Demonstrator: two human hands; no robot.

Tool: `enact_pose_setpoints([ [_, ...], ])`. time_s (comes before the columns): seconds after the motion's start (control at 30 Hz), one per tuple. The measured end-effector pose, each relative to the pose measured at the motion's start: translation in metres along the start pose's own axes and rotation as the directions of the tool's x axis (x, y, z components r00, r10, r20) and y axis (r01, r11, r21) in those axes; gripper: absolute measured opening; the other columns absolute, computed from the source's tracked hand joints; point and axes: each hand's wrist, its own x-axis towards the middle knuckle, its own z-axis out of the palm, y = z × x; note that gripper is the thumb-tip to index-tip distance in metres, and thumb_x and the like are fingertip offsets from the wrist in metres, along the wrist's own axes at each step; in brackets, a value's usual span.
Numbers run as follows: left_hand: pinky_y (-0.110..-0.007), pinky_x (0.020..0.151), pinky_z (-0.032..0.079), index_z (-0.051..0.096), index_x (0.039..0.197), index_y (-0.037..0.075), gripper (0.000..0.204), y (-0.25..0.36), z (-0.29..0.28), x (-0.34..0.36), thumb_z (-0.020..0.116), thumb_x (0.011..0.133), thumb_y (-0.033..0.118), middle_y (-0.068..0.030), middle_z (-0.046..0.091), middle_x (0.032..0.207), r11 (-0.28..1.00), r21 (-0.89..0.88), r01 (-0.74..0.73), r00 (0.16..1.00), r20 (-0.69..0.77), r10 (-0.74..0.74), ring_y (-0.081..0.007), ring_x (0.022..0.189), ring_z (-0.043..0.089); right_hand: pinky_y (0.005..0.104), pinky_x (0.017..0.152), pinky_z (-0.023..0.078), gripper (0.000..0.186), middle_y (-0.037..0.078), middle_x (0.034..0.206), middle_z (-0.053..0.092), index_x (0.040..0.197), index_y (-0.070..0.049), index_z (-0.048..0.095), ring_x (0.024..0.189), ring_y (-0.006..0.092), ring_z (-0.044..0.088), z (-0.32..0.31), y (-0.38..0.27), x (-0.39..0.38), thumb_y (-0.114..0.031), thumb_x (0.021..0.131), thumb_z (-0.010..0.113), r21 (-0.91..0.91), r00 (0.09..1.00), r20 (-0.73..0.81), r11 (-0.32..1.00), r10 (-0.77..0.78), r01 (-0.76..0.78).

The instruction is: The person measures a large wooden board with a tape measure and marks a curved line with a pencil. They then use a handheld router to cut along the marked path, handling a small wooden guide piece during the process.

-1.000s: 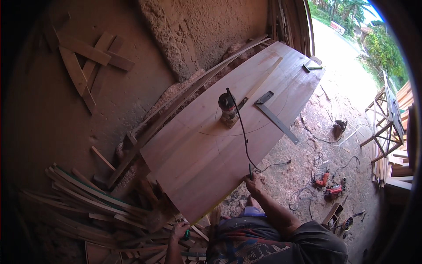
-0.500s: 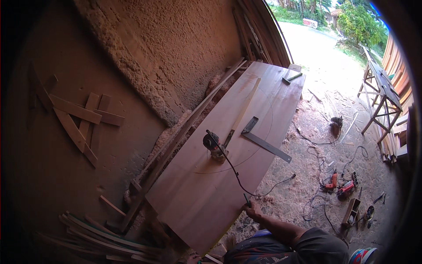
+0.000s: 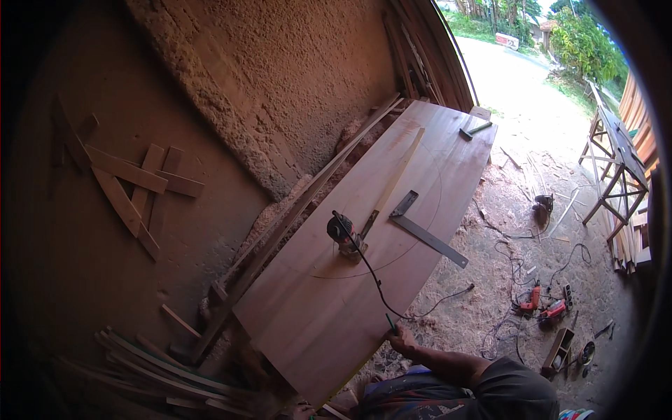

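Observation:
A large pale wooden board (image 3: pixel 301 308) lies slanting away from me, with a curved line drawn on it. My right hand (image 3: pixel 401 339) is at its right edge, closed around a thin green pencil (image 3: pixel 390 322) that points up and leftward. At the board's near corner, my left hand (image 3: pixel 303 411) is partly cut off by the lower rim. Its fingers look curled, but what they hold is unclear. A narrow yellow strip (image 3: pixel 355 376) runs along the board's edge between my hands. A corded router (image 3: pixel 344 236) stands on the board beside a wooden strip (image 3: pixel 397 171) and a metal square (image 3: pixel 428 238).
A hammer (image 3: pixel 476 131) lies at the board's far end. Wood shavings, cords, red power tools (image 3: pixel 553 312) and an open wooden box (image 3: pixel 558 351) cover the floor at right. Thin wooden strips (image 3: pixel 168 374) are heaped at lower left. A trestle stand (image 3: pixel 616 154) is at far right.
The whole view has shifted slightly, moving the far part of the scene rightward. The pencil leans a little more to the left in my right hand. Both hands stay by the board's edge.

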Motion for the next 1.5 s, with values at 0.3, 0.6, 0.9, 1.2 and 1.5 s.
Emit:
enact_pose_setpoints([
  [0.3, -0.027, 0.068, 0.05, 0.071, 0.093, -0.001, 0.019, -0.051, -0.011, 0.002, 0.067, 0.085, 0.017, -0.0051, 0.07, 0.08, 0.997, 0.057, -0.055, 0.998, 0.028, 0.054, -0.011, 0.073, 0.063, 0.0444, 0.084, 0.05, 0.029, 0.02, 0.097, 0.069, 0.1, -0.002, 0.063, 0.095, 0.0363, 0.066, 0.007, 0.002, -0.005, -0.024, 0.082, 0.062, 0.132, 0.992, -0.025, 0.984, 0.122, -0.117],
  [0.6, -0.026, 0.068, 0.049, 0.073, 0.088, -0.001, 0.019, -0.053, -0.009, -0.013, 0.068, 0.082, 0.017, -0.0037, 0.07, 0.079, 0.996, -0.093, 0.013, 1.0, 0.023, -0.011, -0.0098, 0.073, 0.062, 0.0343, 0.078, 0.05, 0.026, 0.013, 0.089, 0.069, 0.098, 0.001, 0.066, 0.083, 0.0217, 0.065, -0.002, -0.037, -0.015, -0.016, 0.079, 0.064, 0.201, 0.982, -0.024, 0.964, 0.185, -0.176],
  [0.9, -0.027, 0.07, 0.048, 0.073, 0.087, 0.001, 0.016, -0.059, -0.004, -0.003, 0.067, 0.079, 0.014, -0.0007, 0.067, 0.082, 0.992, 0.057, 0.112, 0.993, -0.042, -0.11, -0.0098, 0.078, 0.06, 0.0313, 0.066, 0.049, 0.022, 0.008, 0.083, 0.067, 0.095, -0.001, 0.065, 0.074, 0.0166, 0.062, -0.014, -0.048, -0.018, -0.015, 0.078, 0.066, 0.202, 0.988, -0.014, 0.968, 0.153, -0.147],
  [1.2, -0.027, 0.062, 0.047, 0.076, 0.086, 0.005, 0.025, -0.062, -0.004, -0.005, 0.069, 0.074, 0.026, -0.0013, 0.067, 0.07, 0.994, 0.059, 0.089, 0.995, -0.055, -0.086, -0.0081, 0.066, 0.06, 0.0315, 0.068, 0.049, 0.021, 0.008, 0.083, 0.067, 0.093, -0.001, 0.066, 0.076, 0.0168, 0.062, -0.009, -0.034, -0.012, -0.016, 0.078, 0.066, 0.265, 0.993, 0.023, 0.957, 0.117, -0.119],
  [1.5, -0.025, 0.065, 0.047, 0.073, 0.092, 0.002, 0.02, -0.045, 0.0, -0.008, 0.067, 0.079, 0.016, -0.0015, 0.07, 0.078, 0.987, -0.121, 0.102, 0.995, 0.006, -0.102, -0.0081, 0.069, 0.06, 0.0267, 0.045, 0.032, 0.021, -0.001, 0.065, 0.051, 0.092, -0.006, 0.062, 0.051, 0.0078, 0.041, -0.01, -0.019, -0.01, -0.023, 0.082, 0.07, 0.284, 0.995, -0.031, 0.955, 0.091, -0.078],
])
